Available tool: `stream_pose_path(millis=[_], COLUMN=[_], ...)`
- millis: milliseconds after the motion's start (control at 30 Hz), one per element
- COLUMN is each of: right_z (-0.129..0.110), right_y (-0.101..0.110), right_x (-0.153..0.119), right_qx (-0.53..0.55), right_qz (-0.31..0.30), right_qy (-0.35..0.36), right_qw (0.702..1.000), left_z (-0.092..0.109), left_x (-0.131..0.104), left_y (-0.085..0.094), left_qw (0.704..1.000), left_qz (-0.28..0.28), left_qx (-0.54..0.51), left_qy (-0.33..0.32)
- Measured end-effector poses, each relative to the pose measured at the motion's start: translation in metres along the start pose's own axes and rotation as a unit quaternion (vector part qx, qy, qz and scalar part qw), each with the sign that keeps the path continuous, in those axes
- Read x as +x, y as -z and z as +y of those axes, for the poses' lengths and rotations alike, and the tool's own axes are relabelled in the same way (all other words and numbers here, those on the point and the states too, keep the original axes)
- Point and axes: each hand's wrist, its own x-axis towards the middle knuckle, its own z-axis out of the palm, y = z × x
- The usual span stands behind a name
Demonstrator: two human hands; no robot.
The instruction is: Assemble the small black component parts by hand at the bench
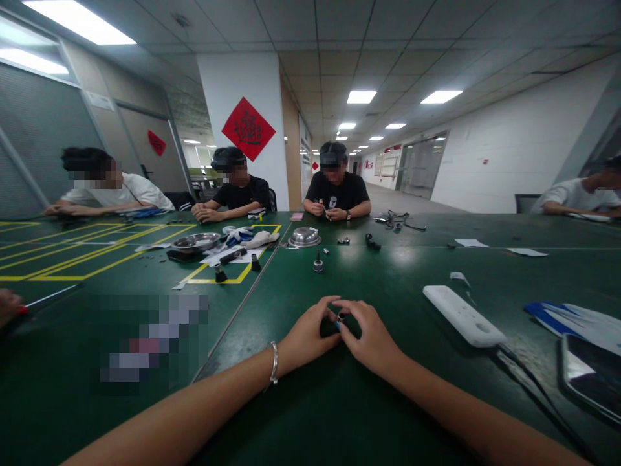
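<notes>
In front of me, low over the green table, my left hand [309,330] and my right hand [367,338] meet with fingers curled inward. Between the fingertips is a small dark ring-shaped part [341,317], with a spot of blue beside it. The right thumb and fingers pinch this part, while the left fingertips close in against it from the other side. Fingers hide most of it, so its exact kind cannot be made out. Farther ahead stands a small metal piece with a dark stem [317,264].
A white power strip [463,317] with a black cable, a phone [592,375] and a blue-white glove [577,320] lie right. Ahead are an upturned metal bowl [304,237], a metal dish [196,242] and dark nozzle-like parts [220,274]. Several people sit around the table [388,278].
</notes>
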Motion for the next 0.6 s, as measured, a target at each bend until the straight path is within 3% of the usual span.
stream_pose_path(millis=[233,433,600], right_z=[-0.001,-0.002,-0.027], right_y=[0.0,0.001,0.034], right_x=[0.001,0.0,0.009], right_qx=[-0.025,0.032,0.011], right_qz=[-0.011,0.074,0.127], right_qy=[-0.016,0.004,0.064], right_qw=[0.999,0.997,0.99], left_z=[0.001,0.003,0.005], left_x=[0.0,0.0,-0.001], left_y=[-0.001,0.003,0.007], left_qw=[1.0,0.998,0.997], left_qz=[0.008,0.027,0.01], left_qx=[-0.002,0.003,0.052], left_qy=[-0.022,-0.052,-0.06])
